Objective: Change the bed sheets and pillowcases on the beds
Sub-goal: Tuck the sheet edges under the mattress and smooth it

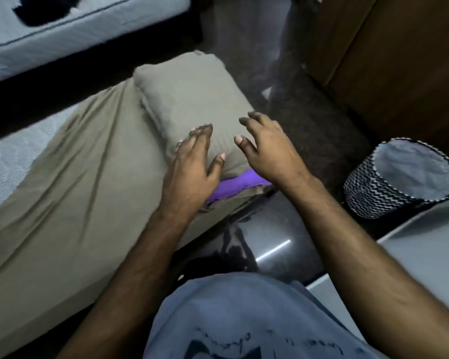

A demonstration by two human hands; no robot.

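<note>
Both arms reach forward, the left hand (192, 161) and right hand (267, 149) spread flat, fingers loose, holding nothing. The pillow (192, 104) lies directly beneath them on the bed (62, 177).

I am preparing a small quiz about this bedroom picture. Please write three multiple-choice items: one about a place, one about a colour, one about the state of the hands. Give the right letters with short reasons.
1. Where does the pillow lie?
A. on the floor
B. at the corner of the bed with the olive sheet
C. in the basket

2. What colour is the cloth showing at the pillow's near end?
A. purple
B. red
C. white

3. How are the hands?
A. both fists
B. both gripping the basket
C. both open over the pillow

Answers: 1 B, it rests on the sheet; 2 A, purple shows beneath the case; 3 C, the left hand and right hand have spread fingers.
</note>
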